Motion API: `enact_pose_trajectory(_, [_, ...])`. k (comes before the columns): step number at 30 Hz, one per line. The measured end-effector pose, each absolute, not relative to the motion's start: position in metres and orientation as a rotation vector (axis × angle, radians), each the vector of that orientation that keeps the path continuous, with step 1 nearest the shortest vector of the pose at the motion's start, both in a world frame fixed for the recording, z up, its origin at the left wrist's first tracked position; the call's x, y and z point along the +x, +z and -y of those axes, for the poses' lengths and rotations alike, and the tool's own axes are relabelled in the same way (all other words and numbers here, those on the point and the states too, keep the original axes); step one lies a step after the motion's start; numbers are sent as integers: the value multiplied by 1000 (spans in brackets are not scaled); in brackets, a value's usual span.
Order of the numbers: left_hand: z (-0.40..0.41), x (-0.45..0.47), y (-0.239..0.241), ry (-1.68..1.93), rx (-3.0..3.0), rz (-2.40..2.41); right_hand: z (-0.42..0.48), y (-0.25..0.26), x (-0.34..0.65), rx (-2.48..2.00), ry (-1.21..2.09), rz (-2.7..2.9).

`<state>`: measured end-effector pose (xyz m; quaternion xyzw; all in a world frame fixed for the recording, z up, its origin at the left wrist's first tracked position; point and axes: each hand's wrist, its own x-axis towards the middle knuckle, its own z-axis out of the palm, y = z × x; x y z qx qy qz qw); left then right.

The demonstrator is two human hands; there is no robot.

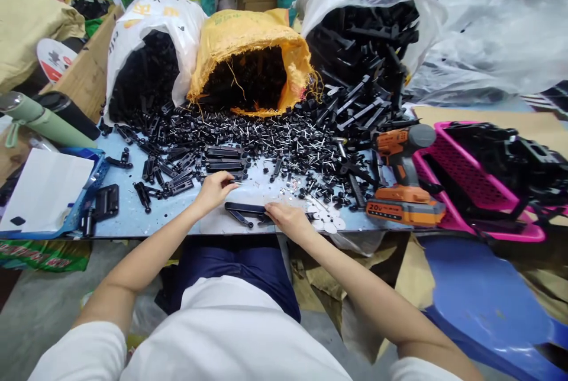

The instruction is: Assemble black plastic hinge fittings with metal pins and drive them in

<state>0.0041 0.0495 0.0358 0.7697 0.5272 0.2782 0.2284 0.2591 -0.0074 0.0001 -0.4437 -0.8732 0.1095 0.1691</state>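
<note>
The right hand [286, 216] grips a black bracket [246, 209] between thumb and fingers, and the bracket lies near the front edge of the bench [146, 222], just before the body. The left hand [216, 190] has its thumb and fingertips pinched together beside it; they seem to close on a thin pin [238, 183], though it is too small to be sure. For good work, I think the right hand should keep the bracket firmly pressed to the surface, and the left should hold the pin near its end, so that it stays straight and does not slip.

Just beyond the hands lie a row of arms [225, 159] and a wide heap of knobs [288, 138], many with metal shafts. This heap comes close and could roll into the working place. White discs [329, 218] lie beside the right hand. Further right, the drill [402, 171] and the pink basket [473, 174] limit the room for the elbow. Behind, the yellow bag [252, 27] opens toward the person.
</note>
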Motion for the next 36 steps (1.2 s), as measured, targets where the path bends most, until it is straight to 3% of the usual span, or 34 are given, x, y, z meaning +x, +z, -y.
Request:
enact_pose_trajectory(5, [-14, -24, 33, 498, 2127, -1488, 15, -16, 261, -1156, 260, 2430])
enact_pose_trajectory(14, [-20, 2, 50, -86, 2456, -1415, 22, -7, 262, -1216, 278, 2490])
enact_pose_trajectory(23, [12, -13, 3, 520, 2519, -1485, 24, -9, 285, -1143, 217, 2504])
enact_pose_trajectory(27, [16, -6, -5, 535, 2605, -1639, 18, -9, 290, -1175, 141, 2576])
enact_pose_trajectory(32, [2, 33, -3, 317, 2865, -1116, 6, -17, 298, -1356, -125, 2661])
enact_pose_trajectory(36, [-13, 44, 0, 97, 2743, -1135, -2, -16, 301, -1210, -90, 2723])
